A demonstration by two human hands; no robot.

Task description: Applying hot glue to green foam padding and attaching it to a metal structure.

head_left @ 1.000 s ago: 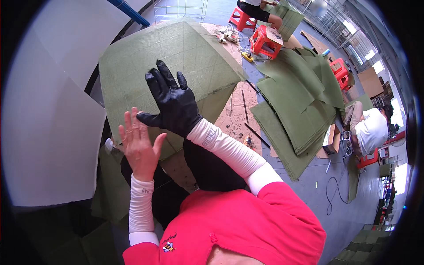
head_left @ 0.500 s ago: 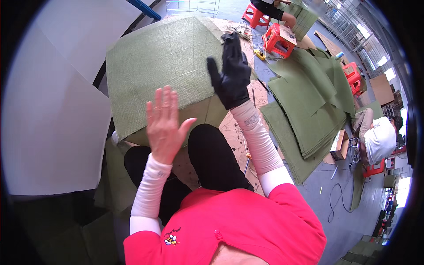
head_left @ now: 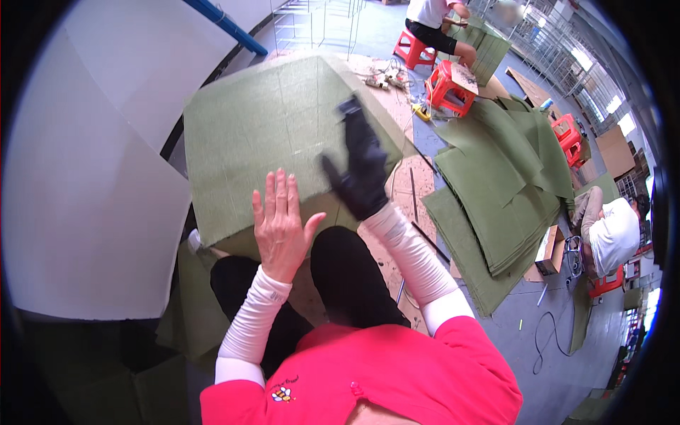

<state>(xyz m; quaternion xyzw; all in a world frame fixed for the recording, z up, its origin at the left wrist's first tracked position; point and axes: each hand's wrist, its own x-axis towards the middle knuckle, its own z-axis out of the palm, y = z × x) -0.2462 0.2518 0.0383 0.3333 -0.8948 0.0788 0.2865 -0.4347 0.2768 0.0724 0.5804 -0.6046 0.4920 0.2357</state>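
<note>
A large olive-green felt-covered panel lies in front of me, over my knees. My bare left hand rests flat on its near edge with the fingers spread. My right hand, in a black glove, lies flat on the panel's right part near its folded right edge, fingers pointing away from me. Neither hand grips anything. White sleeves cover both forearms.
A big white sheet lies to my left. A stack of green felt pieces covers the floor at right. A red stool stands beyond, with a seated person behind it and another person at far right.
My gloved right hand has slid up and to the right across the panel. The left hand has shifted a little along the near edge, staying flat.
</note>
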